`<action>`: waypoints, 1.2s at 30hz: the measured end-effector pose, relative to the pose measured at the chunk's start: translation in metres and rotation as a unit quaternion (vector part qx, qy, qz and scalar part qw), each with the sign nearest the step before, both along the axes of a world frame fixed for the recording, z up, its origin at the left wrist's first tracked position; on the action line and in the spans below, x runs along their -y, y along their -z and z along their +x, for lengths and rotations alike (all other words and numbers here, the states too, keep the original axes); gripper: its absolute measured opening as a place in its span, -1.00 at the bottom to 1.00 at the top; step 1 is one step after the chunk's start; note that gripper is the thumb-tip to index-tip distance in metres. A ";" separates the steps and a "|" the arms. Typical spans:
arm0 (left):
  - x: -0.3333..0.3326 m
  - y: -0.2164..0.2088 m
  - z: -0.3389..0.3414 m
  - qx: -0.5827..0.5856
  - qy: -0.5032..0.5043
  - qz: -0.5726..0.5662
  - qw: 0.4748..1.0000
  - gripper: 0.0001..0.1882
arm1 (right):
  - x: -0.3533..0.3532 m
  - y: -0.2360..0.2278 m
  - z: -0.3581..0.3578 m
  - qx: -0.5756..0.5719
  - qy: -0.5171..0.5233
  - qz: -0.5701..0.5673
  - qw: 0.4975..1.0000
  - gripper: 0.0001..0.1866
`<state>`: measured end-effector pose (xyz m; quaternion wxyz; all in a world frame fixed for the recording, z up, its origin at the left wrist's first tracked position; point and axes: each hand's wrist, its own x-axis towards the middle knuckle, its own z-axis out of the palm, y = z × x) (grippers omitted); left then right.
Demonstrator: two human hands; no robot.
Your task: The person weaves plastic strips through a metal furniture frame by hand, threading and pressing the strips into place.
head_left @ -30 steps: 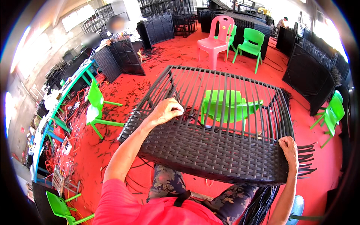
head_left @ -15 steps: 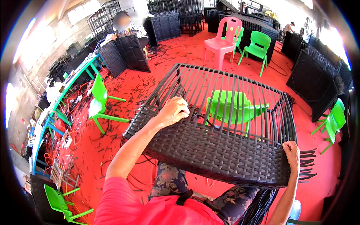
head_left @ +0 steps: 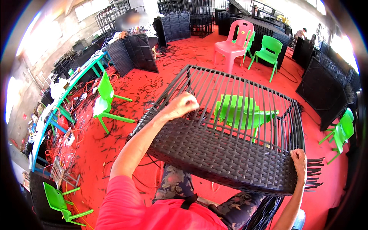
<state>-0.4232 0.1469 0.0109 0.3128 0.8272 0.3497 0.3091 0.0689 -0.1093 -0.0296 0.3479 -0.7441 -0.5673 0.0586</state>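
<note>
A black woven panel (head_left: 220,155) lies tilted across my lap. Its near part is closely woven from flat plastic strips. Farther away, bare parallel strips (head_left: 226,82) run along the frame with gaps between them. My left hand (head_left: 183,105) is over the left part of these bare strips, just beyond the woven edge, with thumb and fingertips pinched together. At the panel's right edge, my right hand (head_left: 299,164) has its fingers curled and pinched by the last woven rows. What either pinch holds is hidden. Loose strip ends (head_left: 315,174) stick out beyond my right hand.
A green chair (head_left: 243,111) stands just beyond the panel, seen through the strips. Other green chairs (head_left: 266,53), a pink chair (head_left: 234,46) and finished-looking black panels (head_left: 132,53) stand around. Strip scraps litter the red floor. A bundle of strips (head_left: 264,214) hangs by my right leg.
My left hand has moved up and slightly away from the woven edge, over the bare strips. My right hand stays at the panel's right edge. The whole view has shifted a little.
</note>
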 end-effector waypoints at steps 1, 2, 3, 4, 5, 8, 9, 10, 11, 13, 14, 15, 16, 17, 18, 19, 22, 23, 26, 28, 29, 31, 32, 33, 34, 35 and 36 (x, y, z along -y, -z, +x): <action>0.001 -0.001 -0.004 0.094 -0.068 -0.010 0.993 -0.73 | 0.000 -0.001 0.000 -0.003 0.005 -0.001 1.000 -0.80; 0.001 -0.007 -0.016 0.057 -0.101 0.024 0.993 -0.71 | 0.000 -0.002 -0.001 -0.005 0.009 -0.002 1.000 -0.79; 0.002 -0.010 -0.026 0.011 -0.121 0.029 0.992 -0.75 | 0.000 -0.003 -0.001 -0.008 0.013 -0.003 1.000 -0.79; 0.004 -0.013 -0.037 -0.040 -0.101 0.041 0.993 -0.78 | 0.000 -0.003 -0.001 -0.002 0.012 -0.005 1.000 -0.78; 0.006 -0.013 -0.046 -0.109 -0.118 0.034 0.986 -0.81 | 0.000 -0.004 -0.001 0.000 0.012 -0.005 1.000 -0.78; 0.015 -0.005 -0.060 -0.131 -0.003 0.116 0.985 -0.86 | 0.000 -0.004 -0.001 -0.001 0.015 -0.007 1.000 -0.76; 0.017 -0.001 -0.062 -0.137 -0.005 0.131 0.982 -0.86 | 0.000 -0.004 -0.001 0.001 0.010 -0.003 1.000 -0.76; 0.016 0.002 -0.063 -0.147 -0.011 0.135 0.980 -0.86 | 0.000 -0.003 -0.001 -0.001 0.009 0.000 1.000 -0.76; 0.015 0.004 -0.063 -0.153 -0.003 0.141 0.978 -0.85 | 0.000 -0.003 -0.001 -0.004 0.017 -0.006 1.000 -0.76; 0.009 0.004 -0.061 -0.195 -0.002 0.202 0.960 -0.84 | 0.001 -0.002 -0.001 0.002 0.010 -0.001 1.000 -0.74; 0.004 0.002 -0.060 -0.208 0.003 0.239 0.948 -0.83 | 0.001 -0.002 -0.001 0.005 0.013 -0.005 1.000 -0.74; -0.001 -0.001 -0.059 -0.207 0.023 0.193 0.959 -0.83 | 0.001 -0.002 -0.001 0.007 0.015 -0.009 1.000 -0.74; -0.007 -0.005 -0.059 -0.208 0.043 0.143 0.967 -0.83 | 0.002 -0.001 -0.001 0.009 0.017 -0.007 1.000 -0.73; -0.011 -0.010 -0.058 -0.222 0.055 0.083 0.970 -0.82 | 0.002 -0.001 -0.001 0.010 0.015 -0.002 1.000 -0.74; -0.014 -0.013 -0.058 -0.206 0.051 -0.043 0.976 -0.82 | 0.002 -0.001 -0.001 0.011 0.013 0.002 1.000 -0.74; -0.015 -0.017 -0.058 -0.211 0.068 -0.035 0.974 -0.82 | 0.002 0.000 -0.001 0.004 0.016 -0.002 1.000 -0.74; -0.008 -0.022 -0.061 -0.179 0.071 -0.010 0.981 -0.82 | 0.002 0.001 0.001 -0.005 0.016 -0.001 1.000 -0.74; -0.003 -0.022 -0.063 -0.163 0.057 -0.002 0.985 -0.84 | 0.002 0.002 0.001 0.002 0.011 0.002 1.000 -0.75; 0.010 -0.019 -0.071 -0.138 0.034 0.058 0.988 -0.89 | 0.002 0.003 0.003 0.013 0.003 0.012 1.000 -0.75; 0.014 -0.017 -0.073 -0.182 0.022 0.103 0.978 -0.89 | 0.002 0.003 0.003 0.005 0.004 0.010 1.000 -0.75; 0.015 -0.016 -0.075 -0.196 0.021 0.129 0.972 -0.89 | 0.002 0.003 0.003 -0.006 0.005 0.006 1.000 -0.76; 0.016 -0.014 -0.077 -0.205 0.023 0.120 0.971 -0.86 | 0.002 0.003 0.003 0.002 0.008 -0.001 1.000 -0.76; 0.017 -0.014 -0.078 -0.215 0.019 0.112 0.970 -0.85 | 0.002 0.002 0.003 0.001 0.011 -0.006 1.000 -0.76; 0.017 -0.013 -0.079 -0.231 0.009 0.099 0.968 -0.83 | 0.002 0.002 0.002 0.001 0.014 -0.005 1.000 -0.76; 0.017 -0.013 -0.080 -0.223 0.017 0.123 0.967 -0.83 | 0.003 0.002 0.002 0.000 0.016 -0.004 1.000 -0.76; 0.017 -0.013 -0.081 -0.220 0.018 0.142 0.965 -0.83 | 0.003 0.002 0.001 -0.006 0.021 -0.004 1.000 -0.76; 0.018 -0.013 -0.083 -0.217 0.021 0.160 0.963 -0.84 | 0.003 0.002 0.001 -0.001 0.017 0.000 1.000 -0.76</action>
